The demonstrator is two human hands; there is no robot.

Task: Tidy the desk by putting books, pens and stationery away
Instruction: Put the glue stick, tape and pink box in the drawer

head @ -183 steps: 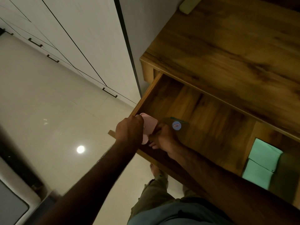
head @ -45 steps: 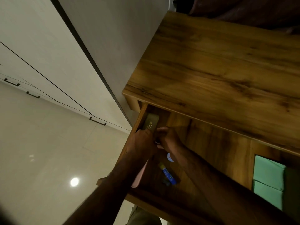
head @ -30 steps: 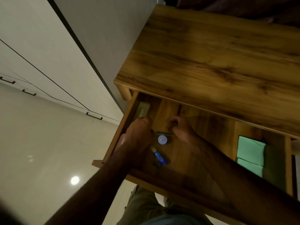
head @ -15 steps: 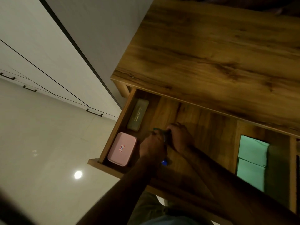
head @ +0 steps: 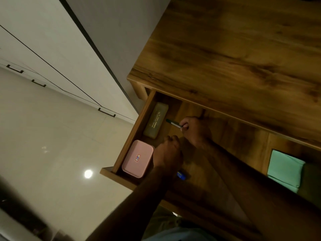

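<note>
Both forearms reached from the bottom of the frame into the open drawer (head: 137, 129) under the desk top (head: 234, 58). The right hand (head: 192, 131), near the centre, pinched one end of a green pen (head: 172, 123) between thumb and curled fingers; the pen pointed up-left, just beside an olive case (head: 156, 122). The left hand (head: 169, 153) hung lower, back turned up and fingers curled under; whether they held something I could not tell. It was beside a pink box (head: 138, 158).

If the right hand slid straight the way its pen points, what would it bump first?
Probably the olive case: the green pen in the right hand aims at its side, though depth is unclear.
</note>
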